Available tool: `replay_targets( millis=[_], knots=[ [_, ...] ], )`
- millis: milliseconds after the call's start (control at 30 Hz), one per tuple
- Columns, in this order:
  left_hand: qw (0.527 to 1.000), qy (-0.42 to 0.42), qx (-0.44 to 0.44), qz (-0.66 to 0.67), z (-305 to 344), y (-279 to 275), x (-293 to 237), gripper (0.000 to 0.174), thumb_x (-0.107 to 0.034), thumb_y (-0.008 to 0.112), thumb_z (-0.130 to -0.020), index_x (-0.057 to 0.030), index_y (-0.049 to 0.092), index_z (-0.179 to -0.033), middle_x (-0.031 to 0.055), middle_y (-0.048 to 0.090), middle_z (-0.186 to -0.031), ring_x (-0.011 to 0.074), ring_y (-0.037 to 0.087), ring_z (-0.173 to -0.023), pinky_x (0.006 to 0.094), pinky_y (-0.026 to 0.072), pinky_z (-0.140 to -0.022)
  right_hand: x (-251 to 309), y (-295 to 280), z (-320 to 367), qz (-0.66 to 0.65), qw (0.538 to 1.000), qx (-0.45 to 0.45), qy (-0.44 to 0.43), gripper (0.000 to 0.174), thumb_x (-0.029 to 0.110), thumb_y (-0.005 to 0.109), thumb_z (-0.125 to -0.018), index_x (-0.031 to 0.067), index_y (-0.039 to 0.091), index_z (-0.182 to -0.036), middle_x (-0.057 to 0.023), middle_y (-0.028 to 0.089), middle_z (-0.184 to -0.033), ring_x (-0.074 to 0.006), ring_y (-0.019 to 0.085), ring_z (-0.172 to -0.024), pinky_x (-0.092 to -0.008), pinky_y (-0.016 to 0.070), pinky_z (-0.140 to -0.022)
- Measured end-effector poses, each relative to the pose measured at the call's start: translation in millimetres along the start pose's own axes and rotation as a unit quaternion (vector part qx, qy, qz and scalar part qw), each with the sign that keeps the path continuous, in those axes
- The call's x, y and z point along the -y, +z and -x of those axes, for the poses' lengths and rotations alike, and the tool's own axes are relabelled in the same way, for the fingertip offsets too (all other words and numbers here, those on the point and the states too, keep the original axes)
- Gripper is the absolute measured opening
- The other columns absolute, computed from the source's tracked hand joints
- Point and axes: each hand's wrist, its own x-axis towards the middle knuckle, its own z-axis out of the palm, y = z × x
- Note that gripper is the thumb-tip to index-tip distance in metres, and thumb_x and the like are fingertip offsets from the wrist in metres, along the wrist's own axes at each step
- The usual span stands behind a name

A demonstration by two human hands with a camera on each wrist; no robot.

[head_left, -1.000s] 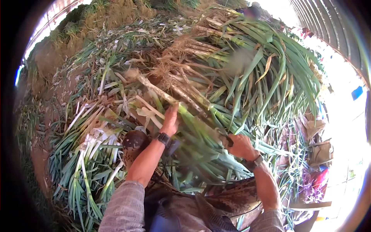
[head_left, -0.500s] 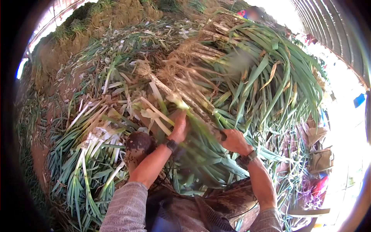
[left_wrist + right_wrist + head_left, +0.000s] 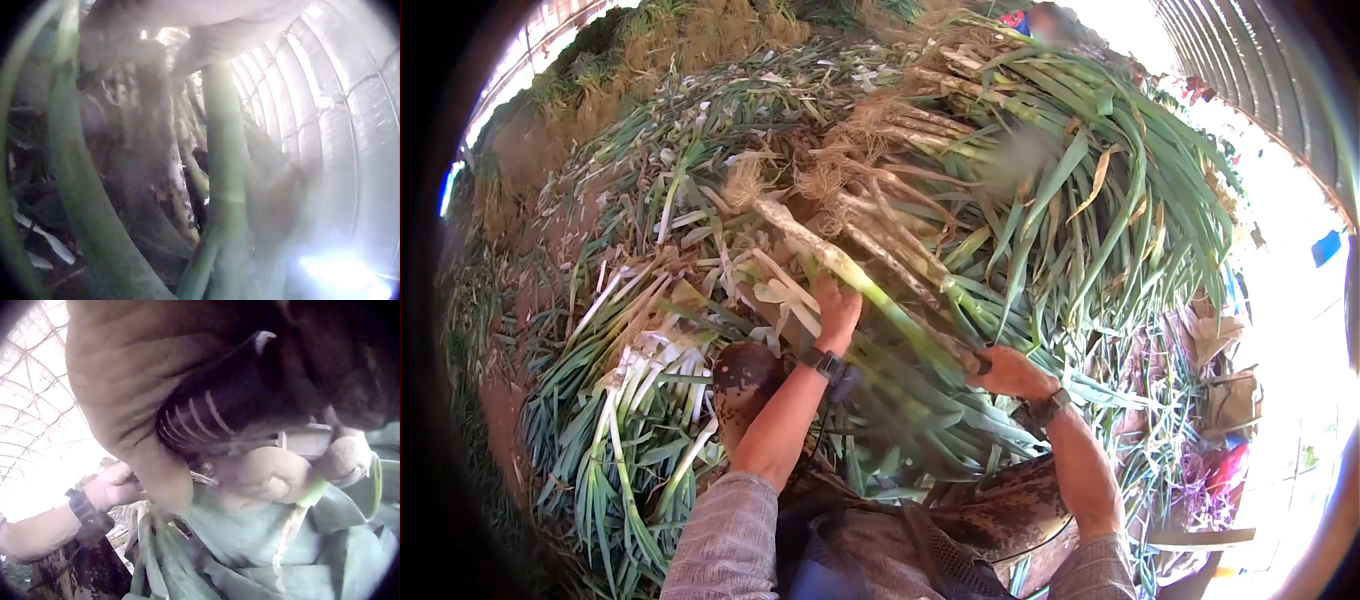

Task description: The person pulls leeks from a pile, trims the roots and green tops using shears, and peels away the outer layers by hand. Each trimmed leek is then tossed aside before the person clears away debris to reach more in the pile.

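Note:
In the head view a long leek (image 3: 870, 287), dirty and rooted at its upper left end, slants down towards the right. My left hand (image 3: 837, 315) grips its stalk from below, near the middle. The left wrist view shows that stalk (image 3: 225, 144) running below the hand. My right hand (image 3: 1012, 373) is at the leek's lower right end. In the right wrist view its fingers curl round a dark handle (image 3: 212, 406) with pale grooves; the hand hides most of that tool. Broad green leaves (image 3: 250, 534) lie below the right hand.
A large pile of rooted leeks (image 3: 1090, 190) lies at the upper right. Trimmed leeks with white stalks (image 3: 650, 375) lie at the lower left. Leaf scraps (image 3: 730, 110) cover the ground behind. A boot (image 3: 747, 378) stands beside the left forearm.
The left hand dips to the lower right, then returns up and left along with the leek. More of the pale green stalk shows between the hands. The right hand shifts slightly and keeps the dark handle.

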Motion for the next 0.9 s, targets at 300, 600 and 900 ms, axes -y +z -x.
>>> replay_targets(
  millis=[300, 600, 900],
  knots=[
    [0.899, -0.17, -0.04, 0.401, -1, -1, -31, 0.027, -0.016, 0.057, -0.094, -0.0019, 0.053, -0.117, 0.0108, 0.06, -0.113, 0.0239, 0.06, -0.103, 0.0422, 0.0498, -0.092, 8, 2, 7, 0.042, 0.989, -0.119, -0.076, 0.033, 0.031, 0.066, -0.08, 0.0054, 0.067, -0.1, -0.0197, 0.064, -0.072, -0.038, 0.063, -0.071, -0.045, 0.0493, -0.066],
    [0.84, -0.186, 0.05, 0.507, 11, 5, -85, 0.038, -0.039, 0.06, -0.095, -0.0104, 0.051, -0.12, 0.0072, 0.06, -0.113, 0.0254, 0.058, -0.106, 0.0431, 0.0485, -0.091, 45, -12, -1, 0.068, 0.979, -0.16, -0.103, 0.024, 0.026, 0.062, -0.084, 0.0109, 0.069, -0.101, -0.0188, 0.066, -0.075, -0.0379, 0.064, -0.07, -0.047, 0.0506, -0.066],
    [0.849, -0.168, 0.07, 0.496, 15, 14, -102, 0.04, -0.042, 0.054, -0.098, -0.0089, 0.055, -0.12, 0.0053, 0.062, -0.111, 0.0206, 0.059, -0.101, 0.0408, 0.0479, -0.089, 114, -38, -33, 0.176, 0.958, -0.197, -0.114, 0.032, 0.033, 0.053, -0.088, 0.0239, 0.064, -0.116, -0.0167, 0.068, -0.082, -0.0401, 0.065, -0.073, -0.0511, 0.0513, -0.068]
  ],
)
